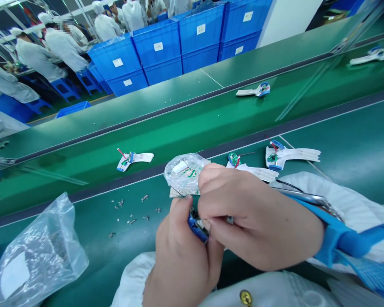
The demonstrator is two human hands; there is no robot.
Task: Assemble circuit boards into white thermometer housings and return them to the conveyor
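Observation:
My left hand (182, 251) is closed around a small blue part (196, 228) held low in the middle of the view. My right hand (256, 217) is pinched against the same part from the right, fingers pressed together; a blue wrist strap (336, 238) circles its wrist. Just beyond the hands lies a small clear bag (184, 170) holding green circuit boards. Several tiny metal screws (131, 211) are scattered on the green bench to the left of my hands.
A larger clear plastic bag (35, 251) lies at the lower left. White assemblies with blue ends (134, 158) (289, 155) (254, 90) sit on the green conveyor belt. Blue crates (160, 51) and people in white coats (57, 47) are beyond the belt.

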